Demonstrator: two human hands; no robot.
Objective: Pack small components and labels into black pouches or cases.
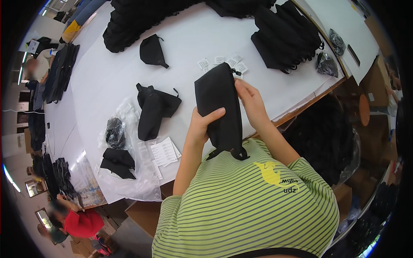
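Note:
A black zippered pouch (219, 101) is held up in front of my chest, above the table's near edge. My left hand (205, 124) grips its left side, the thumb lying across the front face. At the pouch's upper right edge, close to the zipper pull, my right hand (248, 96) has its fingers pressed together against the side; the fingertips are partly hidden. Small white labels (215, 61) lie on the table just beyond the pouch. To the left are two crossed black pouches (152, 109) and a single black pouch (152, 50).
A big heap of black pouches (137, 21) covers the far side, and another stack (286, 36) lies far right. White printed cards (165, 152) and a clear plastic bag (144, 180) are at left. Several people work farther left, one in a red shirt (84, 221).

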